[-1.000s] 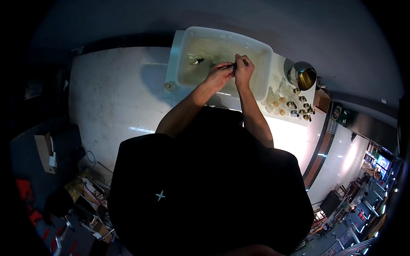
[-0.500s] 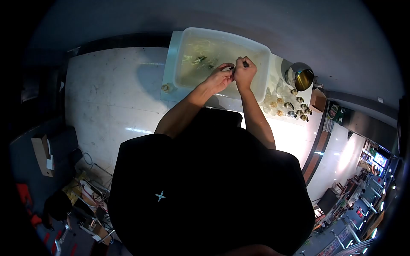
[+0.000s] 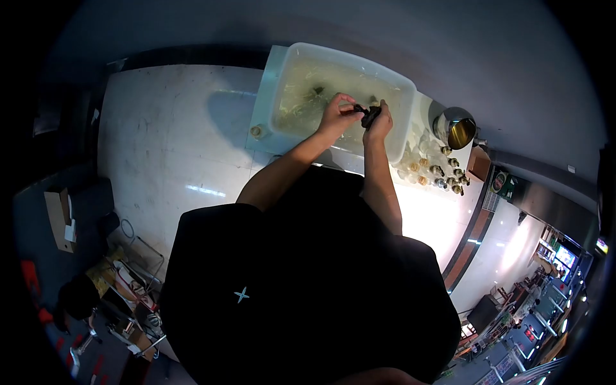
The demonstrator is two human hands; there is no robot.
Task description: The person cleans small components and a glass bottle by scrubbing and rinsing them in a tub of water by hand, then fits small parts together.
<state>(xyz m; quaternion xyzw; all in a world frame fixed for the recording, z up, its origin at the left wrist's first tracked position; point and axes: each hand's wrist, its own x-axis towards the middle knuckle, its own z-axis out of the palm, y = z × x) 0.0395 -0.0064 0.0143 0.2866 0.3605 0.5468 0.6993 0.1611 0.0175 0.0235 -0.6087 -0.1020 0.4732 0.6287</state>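
My left hand (image 3: pixel 338 117) is closed, its fingertips pinching one end of a small dark object (image 3: pixel 370 116) over the near part of a white tub (image 3: pixel 410 122) of cloudy water. My right hand (image 3: pixel 380 123) is wrapped round the right side of that same object. What the object is cannot be made out. Another dark item (image 3: pixel 318 90) lies in the water, left of my hands. Several glass bottles with metal and yellowish tops (image 3: pixel 437 171) stand right of the tub.
A shiny metal container (image 3: pixel 457 128) stands at the table's right end. One small capped bottle (image 3: pixel 256 131) is at the tub's left corner. A cardboard box (image 3: pixel 479 164) lies beyond the bottles. Farther off are a chair (image 3: pixel 482 313) and a lit screen (image 3: pixel 565 257).
My right hand has turned and lowered, showing more of the dark object. My left hand now pinches its left end. The view has shifted slightly.
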